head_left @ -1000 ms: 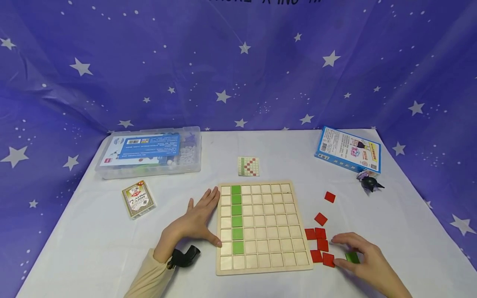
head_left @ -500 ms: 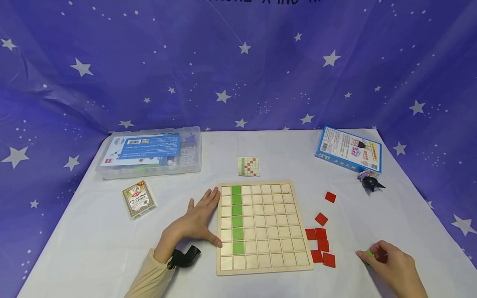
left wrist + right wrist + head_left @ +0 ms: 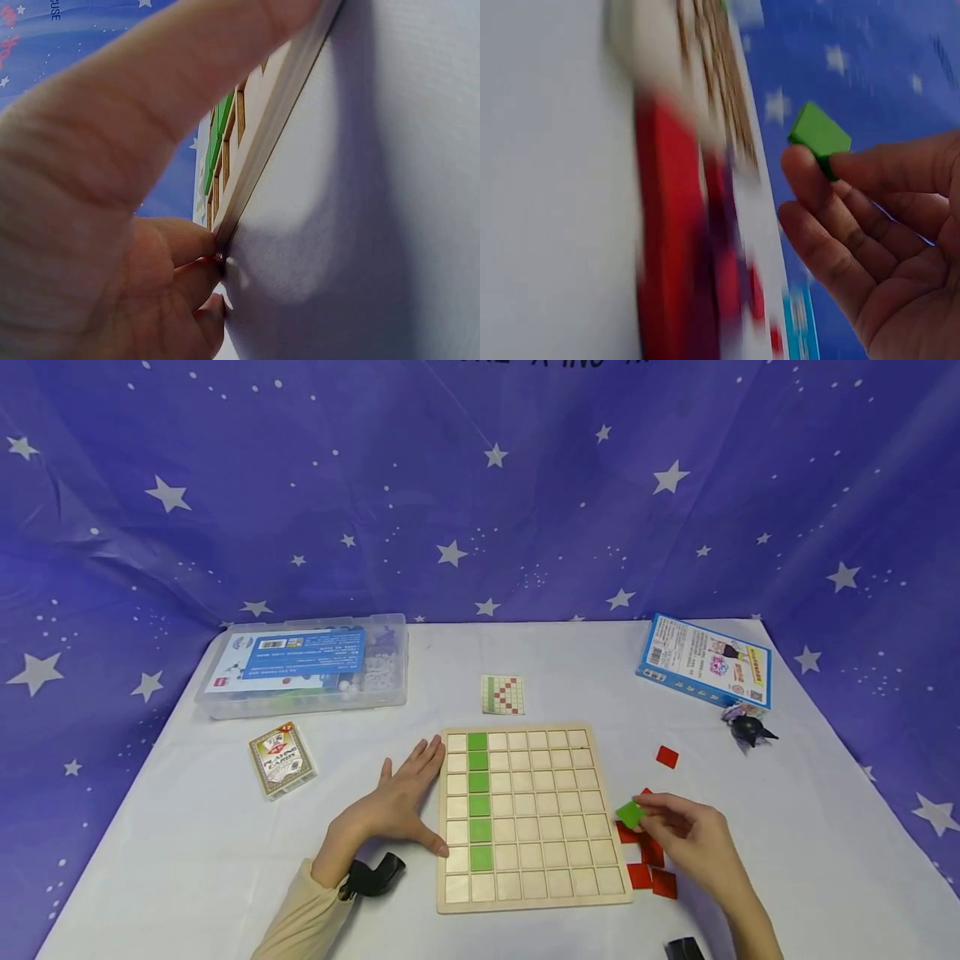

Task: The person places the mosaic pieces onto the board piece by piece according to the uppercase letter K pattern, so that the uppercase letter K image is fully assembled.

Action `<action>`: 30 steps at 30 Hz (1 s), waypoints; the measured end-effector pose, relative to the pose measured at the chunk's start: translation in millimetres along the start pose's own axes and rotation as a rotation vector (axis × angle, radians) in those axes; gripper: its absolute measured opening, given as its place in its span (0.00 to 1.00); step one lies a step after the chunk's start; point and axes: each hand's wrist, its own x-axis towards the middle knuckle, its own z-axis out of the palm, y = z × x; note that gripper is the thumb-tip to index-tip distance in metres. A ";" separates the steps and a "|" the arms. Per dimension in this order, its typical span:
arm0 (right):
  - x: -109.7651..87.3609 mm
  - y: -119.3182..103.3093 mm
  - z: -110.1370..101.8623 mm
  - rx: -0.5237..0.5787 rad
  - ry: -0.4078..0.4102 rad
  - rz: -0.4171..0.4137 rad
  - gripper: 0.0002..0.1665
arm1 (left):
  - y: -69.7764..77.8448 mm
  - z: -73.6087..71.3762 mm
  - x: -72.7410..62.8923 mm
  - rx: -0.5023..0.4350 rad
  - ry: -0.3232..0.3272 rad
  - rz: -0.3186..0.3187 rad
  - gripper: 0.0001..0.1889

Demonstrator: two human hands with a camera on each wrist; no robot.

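Observation:
A wooden grid board (image 3: pixel 536 903) lies flat on the table, with several green tiles in its second column from the left, all but the bottom cell. My left hand (image 3: pixel 397 802) rests along the board's left edge, fingers spread and thumb touching near the lower corner. In the right wrist view, a green tile (image 3: pixel 821 131) is pinched between the thumb and fingertips of my right hand (image 3: pixel 885 232). That hand holds it above the red tiles (image 3: pixel 664 884), just right of the board, and partly hides some of them.
Behind the board lies a small pattern card (image 3: pixel 502 695) with green and red squares. A clear plastic case (image 3: pixel 382 685) and a playing-card box (image 3: pixel 282 761) are on the left. At the right are a blue box (image 3: pixel 705 662) and a small black object (image 3: pixel 747 729).
My right hand picks up the green tile from the table's right side and carries it left and away from me, over the red tiles. My left hand stays in place.

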 end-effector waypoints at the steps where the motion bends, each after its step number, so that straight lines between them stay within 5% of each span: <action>1: 2.6 -5.7 5.8 0.066 -0.046 -0.021 0.12 | 0.1 -0.1 0.1 -0.001 0.000 -0.001 0.72; 6: 10.3 -32.3 36.3 0.241 -0.272 -0.071 0.09 | 0.1 -0.4 1.0 -0.001 -0.002 0.000 0.72; 14: 8.4 -68.1 95.1 0.183 -0.420 -0.190 0.05 | -0.8 -0.9 1.2 -0.001 0.000 -0.004 0.72; 22: -2.9 -78.2 124.3 0.020 -0.339 -0.448 0.08 | 0.3 0.3 1.2 -0.009 0.000 -0.011 0.72; 30: -9.4 -82.1 125.4 -0.108 -0.354 -0.566 0.07 | 0.2 -0.1 0.0 -0.004 0.006 -0.009 0.72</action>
